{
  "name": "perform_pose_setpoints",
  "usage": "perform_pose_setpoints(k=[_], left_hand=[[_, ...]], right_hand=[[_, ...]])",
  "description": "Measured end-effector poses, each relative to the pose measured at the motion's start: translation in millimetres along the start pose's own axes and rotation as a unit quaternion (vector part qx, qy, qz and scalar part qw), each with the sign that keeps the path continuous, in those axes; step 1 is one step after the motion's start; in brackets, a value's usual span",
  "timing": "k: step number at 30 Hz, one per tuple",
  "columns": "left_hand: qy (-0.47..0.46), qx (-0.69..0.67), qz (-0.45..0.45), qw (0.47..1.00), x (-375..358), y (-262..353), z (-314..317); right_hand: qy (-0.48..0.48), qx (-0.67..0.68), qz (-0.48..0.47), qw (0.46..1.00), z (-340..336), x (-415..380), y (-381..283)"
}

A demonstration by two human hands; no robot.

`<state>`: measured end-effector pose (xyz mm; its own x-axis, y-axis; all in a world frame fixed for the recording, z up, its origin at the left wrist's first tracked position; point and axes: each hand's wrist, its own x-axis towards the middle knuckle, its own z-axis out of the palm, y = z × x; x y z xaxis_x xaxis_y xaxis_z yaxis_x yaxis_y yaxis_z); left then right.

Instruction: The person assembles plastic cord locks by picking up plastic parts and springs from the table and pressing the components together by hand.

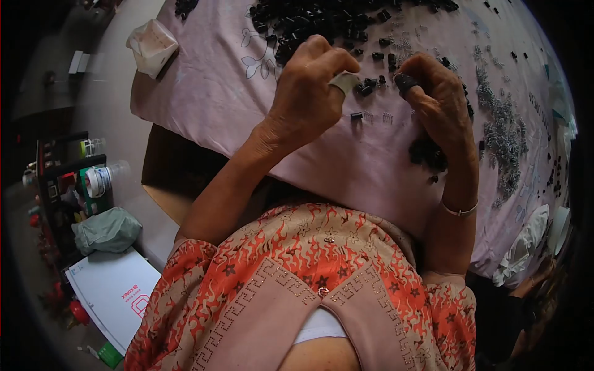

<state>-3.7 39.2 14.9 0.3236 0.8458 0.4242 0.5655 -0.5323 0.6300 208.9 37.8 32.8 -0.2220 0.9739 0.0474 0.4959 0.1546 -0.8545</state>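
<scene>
My left hand (309, 89) is closed above the cloth, its thumb wrapped in a pale cover (344, 81). Whatever its fingers pinch is hidden. Across from it, my right hand (438, 102) is curled with thumb and fingers together and a dark cover (405, 83) on one digit; I cannot make out anything held. Between the hands lie small black cylindrical parts (366, 90). A single black cylinder (356, 115) rests nearer me, beside small metal springs (387, 117). Another cluster of black parts (427, 153) sits under my right wrist.
A large heap of black parts (315, 21) covers the far side of the pink cloth (346, 164). Many springs (504, 133) are spread at the right. An open white paper container (152, 46) stands at the left edge. A white box (111, 297) is at lower left.
</scene>
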Motion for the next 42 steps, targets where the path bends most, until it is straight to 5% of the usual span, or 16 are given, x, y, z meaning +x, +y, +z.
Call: perform_pose_setpoints(k=[13,22,25,27,36,38,42], left_hand=[[-0.102,0.133,0.004,0.986,13.4,19.5,27.0],[0.020,0.113,0.078,0.990,1.0,11.2,23.0],[-0.010,-0.119,-0.050,0.992,-4.4,13.2,4.1],[0.047,-0.329,-0.192,0.923,-8.0,20.7,-2.3],[0.042,-0.452,-0.209,0.866,-35.1,-1.6,-9.9],[0.032,-0.456,-0.212,0.864,-35.3,-3.4,-11.1],[0.031,-0.481,-0.202,0.853,-35.1,-11.2,-8.9]], right_hand=[[0.001,0.021,-0.006,1.000,3.6,2.3,6.6],[0.007,0.063,-0.005,0.998,6.4,1.7,2.8],[0.010,0.071,0.005,0.997,5.8,-1.3,-0.2],[0.015,0.074,0.008,0.997,5.4,-1.2,-2.7],[0.036,0.121,-0.049,0.991,22.2,-6.7,-9.9],[0.061,-0.013,-0.119,0.991,24.2,-6.3,-8.8],[0.035,-0.028,-0.068,0.997,21.9,-6.8,-7.7]])
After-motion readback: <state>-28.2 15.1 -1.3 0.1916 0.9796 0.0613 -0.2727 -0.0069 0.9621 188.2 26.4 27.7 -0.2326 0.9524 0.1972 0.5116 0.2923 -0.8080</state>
